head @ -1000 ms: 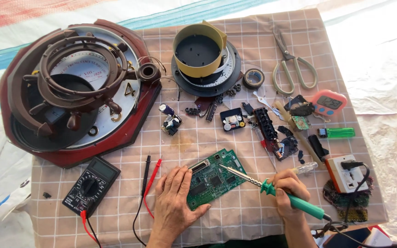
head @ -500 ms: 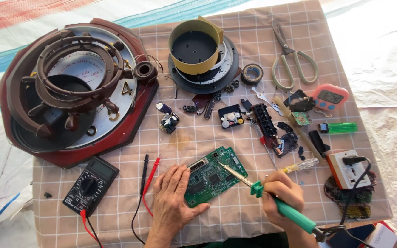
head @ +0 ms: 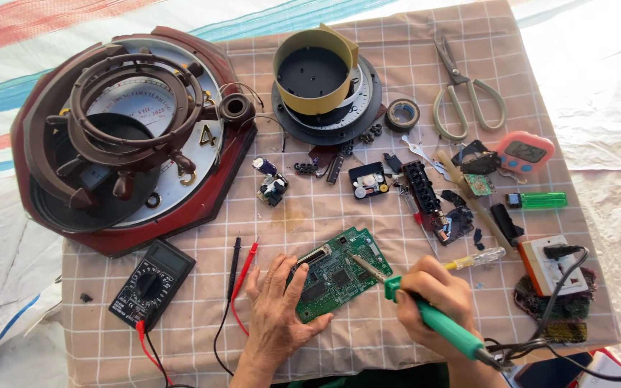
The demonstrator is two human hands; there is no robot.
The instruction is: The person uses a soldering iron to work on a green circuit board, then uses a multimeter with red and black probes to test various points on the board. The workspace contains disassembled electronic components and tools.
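green printed circuit board (head: 339,282) is lying flat on the checked beige cloth (head: 368,215), near its front edge, between the two hands. working down from the biggest thing: the dark red octagonal clock case with its brown plastic rings (head: 120,144) is filling the left of the cloth, the round black mechanism with the yellow-tan band around it (head: 323,75) is sitting at the top, the black multimeter (head: 151,282) is lying at the lower left with its red and black probes (head: 237,276) beside it, and the grey-handled scissors (head: 461,93) are resting at the upper right.

the left hand (head: 276,316) is pressing open and flat on the board's left edge, fingers spread, pinning it rather than clasping it. the right hand (head: 434,302) is closing in a fist around the green-handled soldering iron (head: 425,312) — its metal tip is touching the board near the middle.

what could be going wrong, as a judgement: the hot tip is working close to the left fingers, so a slip of the board on the cloth could be burning skin or bridging neighbouring joints; the iron's cord, trailing by the white socket block (head: 553,264), could be snagging and jerking the tip.

compared with half a second ago, the iron's handle is lying lower and the tip has been moving further onto the board, while the left hand is staying put.
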